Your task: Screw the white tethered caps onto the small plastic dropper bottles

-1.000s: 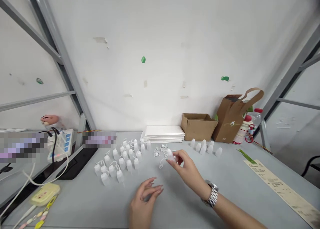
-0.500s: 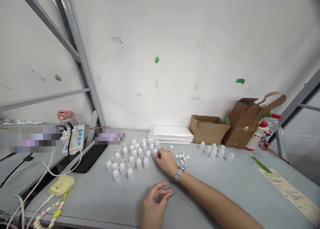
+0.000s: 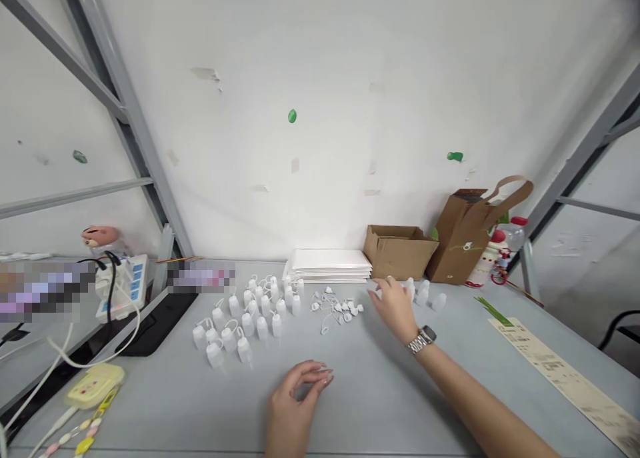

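My left hand (image 3: 297, 401) hovers above the front of the grey table (image 3: 360, 391). Its fingertips and thumb come together in a loose pinch, and nothing shows between them. Farther back on the right, my right hand (image 3: 395, 308) reaches toward small white bottles without caps (image 3: 423, 293), fingers apart, partly hiding some of them. A metal-banded watch (image 3: 421, 339) circles that wrist. Between the hands and the wall lies a pile of white caps with loop straps (image 3: 343, 306). Left of the pile, many small capped bottles (image 3: 263, 326) stand upright in a loose group.
White flat packs (image 3: 327, 266) are stacked against the wall, beside an open cardboard box (image 3: 400, 255) and a brown paper bag (image 3: 457, 245). A paper strip (image 3: 560, 361) lies right. On the left are a black phone-like slab (image 3: 160, 325), a power strip (image 3: 127, 285) and cables.
My right hand has left the group of capped bottles and moved right, over the caps, to the uncapped bottles. My left hand stays low in front, its pinch slightly closer. The view has turned rightward.
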`<state>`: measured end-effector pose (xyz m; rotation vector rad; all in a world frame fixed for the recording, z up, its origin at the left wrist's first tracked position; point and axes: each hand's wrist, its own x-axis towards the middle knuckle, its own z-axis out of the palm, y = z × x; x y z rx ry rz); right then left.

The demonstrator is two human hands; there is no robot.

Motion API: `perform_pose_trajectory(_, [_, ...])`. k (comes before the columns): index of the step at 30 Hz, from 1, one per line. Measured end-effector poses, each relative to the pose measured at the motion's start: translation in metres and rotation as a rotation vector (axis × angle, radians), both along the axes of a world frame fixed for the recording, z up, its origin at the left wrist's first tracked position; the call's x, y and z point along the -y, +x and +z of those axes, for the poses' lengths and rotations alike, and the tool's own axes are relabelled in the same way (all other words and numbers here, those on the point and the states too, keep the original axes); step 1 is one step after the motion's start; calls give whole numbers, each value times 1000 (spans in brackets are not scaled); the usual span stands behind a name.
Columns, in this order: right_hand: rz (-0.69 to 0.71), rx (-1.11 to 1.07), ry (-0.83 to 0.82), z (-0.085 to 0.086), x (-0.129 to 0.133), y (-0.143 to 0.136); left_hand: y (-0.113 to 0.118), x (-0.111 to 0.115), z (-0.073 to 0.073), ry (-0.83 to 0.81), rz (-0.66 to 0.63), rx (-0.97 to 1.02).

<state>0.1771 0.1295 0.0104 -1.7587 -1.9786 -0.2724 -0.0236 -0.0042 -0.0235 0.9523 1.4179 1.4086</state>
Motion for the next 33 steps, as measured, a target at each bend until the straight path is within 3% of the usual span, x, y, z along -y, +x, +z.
perform_pose_trajectory(5, [-220, 102, 53, -2, -8, 47, -2, -3, -2, -18, 3, -60])
perform_pose_trajectory(10, [-203, 114, 40, -3, -10, 55, -2, -1, -2, -11, 10, -131])
perform_pose_trajectory(14, [-109, 47, 44, 6, 4, 46, -2, 0, 0, -24, 20, -221])
perform_pose_trajectory(18, [52, -60, 8, 9, 45, 29, 0, -12, 1, 151, 33, -480])
perform_pose_trajectory(22, [190, -150, -107, -5, 91, 12, 7, -35, 5, 225, 14, -847])
perform_pose_trajectory(24, [203, -323, -200, -14, 107, 5, 12, -46, 8, 201, -10, -950])
perform_pose_trajectory(28, [239, -489, -253, -30, 124, -8, 21, -58, 9, 176, -35, -941])
perform_pose_trajectory(33, [326, -733, -273, -44, 133, -25, 19, -54, 9, 142, -51, -801])
